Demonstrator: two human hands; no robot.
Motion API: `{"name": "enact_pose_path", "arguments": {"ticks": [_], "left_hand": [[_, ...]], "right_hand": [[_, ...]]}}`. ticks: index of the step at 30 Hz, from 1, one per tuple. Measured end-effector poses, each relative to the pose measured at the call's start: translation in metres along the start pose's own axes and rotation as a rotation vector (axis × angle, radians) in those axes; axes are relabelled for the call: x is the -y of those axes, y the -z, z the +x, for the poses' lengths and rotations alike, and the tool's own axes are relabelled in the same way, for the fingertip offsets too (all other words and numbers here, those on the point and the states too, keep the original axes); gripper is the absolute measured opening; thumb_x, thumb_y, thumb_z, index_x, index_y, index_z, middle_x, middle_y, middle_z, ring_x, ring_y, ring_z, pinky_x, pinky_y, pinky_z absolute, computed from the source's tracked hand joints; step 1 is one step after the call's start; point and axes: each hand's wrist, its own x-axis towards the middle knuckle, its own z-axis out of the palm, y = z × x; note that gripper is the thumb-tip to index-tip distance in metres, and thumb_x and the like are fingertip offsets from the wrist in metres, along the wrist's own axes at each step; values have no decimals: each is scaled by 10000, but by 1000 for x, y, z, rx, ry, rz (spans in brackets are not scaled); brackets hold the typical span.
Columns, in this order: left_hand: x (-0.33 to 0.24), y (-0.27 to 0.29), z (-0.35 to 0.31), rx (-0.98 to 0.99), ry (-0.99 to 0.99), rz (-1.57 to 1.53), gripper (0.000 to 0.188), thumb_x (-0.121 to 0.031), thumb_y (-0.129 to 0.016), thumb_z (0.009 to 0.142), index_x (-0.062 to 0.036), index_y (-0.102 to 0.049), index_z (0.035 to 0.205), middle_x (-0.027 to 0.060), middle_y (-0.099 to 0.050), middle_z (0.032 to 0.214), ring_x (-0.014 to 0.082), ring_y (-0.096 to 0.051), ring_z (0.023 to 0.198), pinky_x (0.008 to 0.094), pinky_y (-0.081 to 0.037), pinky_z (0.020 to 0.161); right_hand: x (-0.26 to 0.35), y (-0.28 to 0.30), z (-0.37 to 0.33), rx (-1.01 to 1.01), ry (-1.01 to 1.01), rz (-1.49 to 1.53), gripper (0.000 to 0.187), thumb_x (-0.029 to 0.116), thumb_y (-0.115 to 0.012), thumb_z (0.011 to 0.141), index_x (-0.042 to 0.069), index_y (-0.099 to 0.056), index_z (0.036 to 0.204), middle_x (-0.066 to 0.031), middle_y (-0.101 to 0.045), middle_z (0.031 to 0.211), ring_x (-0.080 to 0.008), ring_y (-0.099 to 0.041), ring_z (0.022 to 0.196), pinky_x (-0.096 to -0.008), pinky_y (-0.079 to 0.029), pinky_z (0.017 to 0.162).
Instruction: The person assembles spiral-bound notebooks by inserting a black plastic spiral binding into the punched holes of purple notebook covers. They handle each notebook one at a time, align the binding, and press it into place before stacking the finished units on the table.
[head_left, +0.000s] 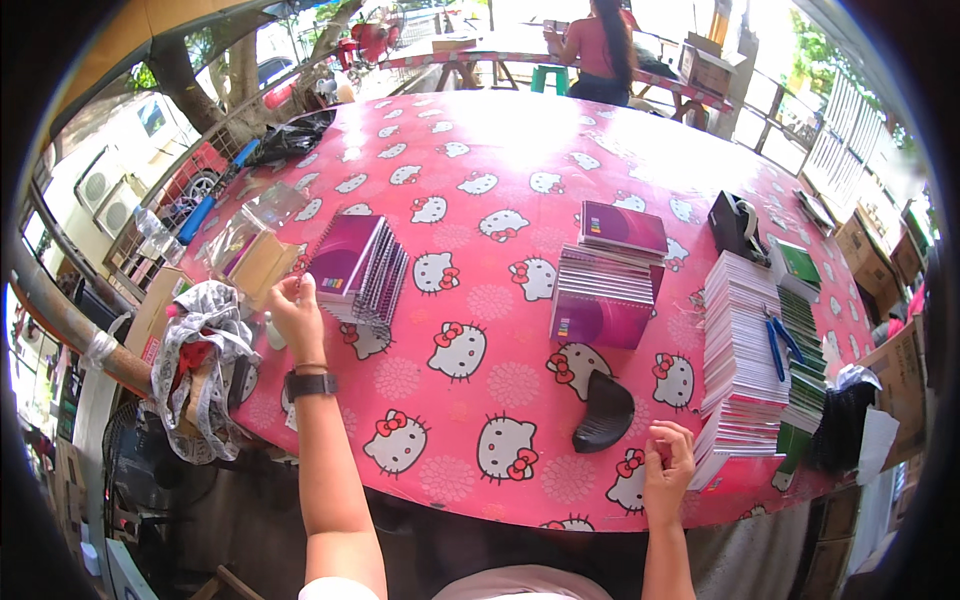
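My left hand [296, 312] reaches out to the left side of the pink cartoon-cat tablecloth [470, 130]. Its fingers are curled at the near left corner of a slanting stack of purple spiral notebooks [357, 267]; whether it grips one I cannot tell. My right hand [668, 468] hovers near the table's front edge with fingers loosely closed and nothing visible in it. It is just left of a tall stack of white booklets [740, 355] and right of a black curved object [604, 412]. A second pile of purple spiral notebooks [610, 278] stands mid-table.
A black tape dispenser [735, 225] and green-covered books [800, 300] are at the right, blue scissors [780, 345] on the white stack. Clear plastic bags and a cardboard piece [262, 262] lie at the left. A person sits at a far table [595, 50].
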Motion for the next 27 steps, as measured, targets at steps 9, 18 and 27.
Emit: {"name": "enact_pose_path", "arguments": {"ticks": [9, 18, 27], "left_hand": [[-50, 11, -14, 366, -497, 284, 333, -319, -640, 850, -102, -664, 1102, 74, -577, 1254, 254, -510, 1188, 418, -357, 1002], [-174, -42, -136, 580, -923, -202, 194, -180, -637, 829, -126, -677, 1012, 29, -645, 1042, 215, -565, 1036, 390, -376, 936], [-200, -134, -197, 697, -980, -174, 206, -197, -712, 767, -99, -702, 948, 34, -655, 950, 235, -602, 911, 381, -468, 813]], "right_hand": [[20, -16, 11, 327, 471, -431, 426, 320, -785, 705, 164, -667, 1084, -129, -523, 1277, -374, -441, 1172, -461, -378, 983], [-4, -24, 14, 69, 483, -337, 309, 151, -802, 643, 72, -665, 908, -29, -607, 949, -252, -527, 965, -396, -406, 801], [6, -23, 16, 67, 449, -286, 202, 117, -720, 725, 78, -657, 913, -43, -609, 947, -250, -530, 982, -391, -392, 846]]}}
